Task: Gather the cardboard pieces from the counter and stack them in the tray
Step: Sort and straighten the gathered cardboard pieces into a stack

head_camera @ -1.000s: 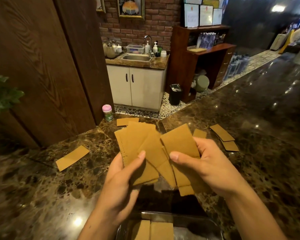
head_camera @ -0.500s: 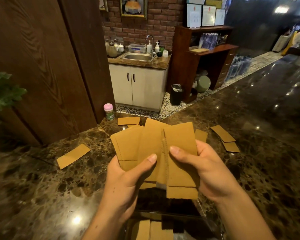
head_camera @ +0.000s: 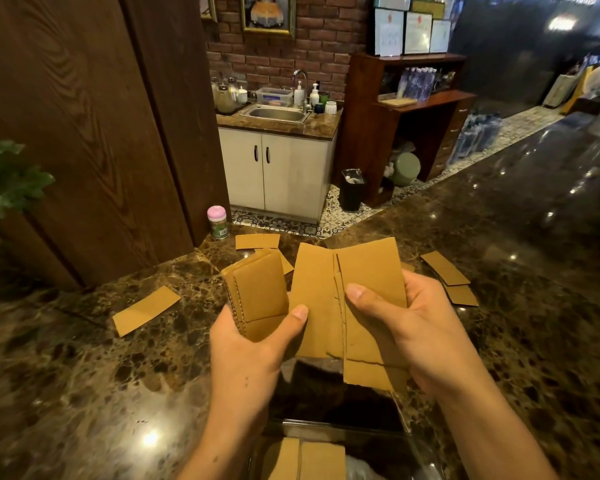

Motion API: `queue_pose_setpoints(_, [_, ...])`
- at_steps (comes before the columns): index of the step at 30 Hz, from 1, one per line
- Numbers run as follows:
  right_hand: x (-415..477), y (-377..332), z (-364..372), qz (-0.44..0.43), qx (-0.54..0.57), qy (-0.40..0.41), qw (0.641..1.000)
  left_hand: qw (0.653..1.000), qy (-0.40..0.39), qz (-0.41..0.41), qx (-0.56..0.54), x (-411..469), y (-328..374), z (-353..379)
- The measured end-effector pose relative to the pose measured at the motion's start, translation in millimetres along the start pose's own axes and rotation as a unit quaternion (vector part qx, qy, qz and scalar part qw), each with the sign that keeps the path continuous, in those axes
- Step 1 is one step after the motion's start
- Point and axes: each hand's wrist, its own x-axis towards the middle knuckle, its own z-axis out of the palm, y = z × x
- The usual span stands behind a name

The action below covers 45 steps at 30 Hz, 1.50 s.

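hands: 2, holding cardboard; loose pieces on counter: 5; tray: 1

A pink-lidded jar is seen at the table's far edge; a black bin is set on the tiled floor; a steel sink is mounted above white cabinets.

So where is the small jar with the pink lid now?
In the head view the jar stands at the counter's far left edge, beside the wooden wall panel, just left of a loose cardboard piece.
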Motion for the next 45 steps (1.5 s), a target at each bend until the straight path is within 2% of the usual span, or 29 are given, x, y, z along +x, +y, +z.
queue_pose_setpoints(5, [-4,0,6,-0.035,-0.093,0.033,0.995,0.994,0.003,0.072,0.083,1,0,2])
queue_pose_setpoints(8, [-7,4,15,-0.051,-0.07,0.025,0.996,0.995,-0.047,0.043,0.081,-3,1,7])
queue_pose_setpoints(11, [-8,3,22,-0.009,-0.003,-0.032,0.999,0.992,-0.091,-0.085,-0.026,-8,-2,10])
queue_pose_setpoints(13, [-5,3,21,-0.001,0.001,-0.017,1.0,0.977,-0.095,-0.151,-0.119,-10,-2,10])
queue_pose_setpoints(16, [-5,5,21,-0.009,-0.019,0.009,1.0,0.964,-0.069,-0.17,-0.194,-8,1,8])
queue_pose_setpoints(19, [-9,7,28,0.039,0.05,-0.025,0.998,0.953,-0.076,-0.186,-0.226,-7,4,7])
queue_pose_setpoints(21, [-10,9,29,0.045,0.082,-0.014,0.996,0.938,-0.086,-0.21,-0.262,-7,7,6])
queue_pose_setpoints(24, [-9,8,23,0.043,0.122,0.04,0.991,0.943,-0.085,-0.194,-0.255,-5,9,1])
queue_pose_setpoints(29, [-16,6,25,0.094,0.164,-0.025,0.982,0.964,-0.082,-0.15,-0.206,-2,12,0])
queue_pose_setpoints(33, [-13,4,20,0.081,0.177,0.025,0.98,0.948,-0.121,-0.176,-0.234,-2,15,-4])
queue_pose_setpoints(35, [-12,3,15,0.076,0.185,0.037,0.979,0.955,-0.115,-0.161,-0.22,-2,15,-5])
queue_pose_setpoints(41, [-18,4,17,0.091,0.139,-0.043,0.985,0.97,-0.114,-0.122,-0.177,-1,15,-4])
queue_pose_setpoints(45, [-15,1,14,0.086,0.165,0.017,0.982,0.955,-0.129,-0.149,-0.222,-2,14,-6])
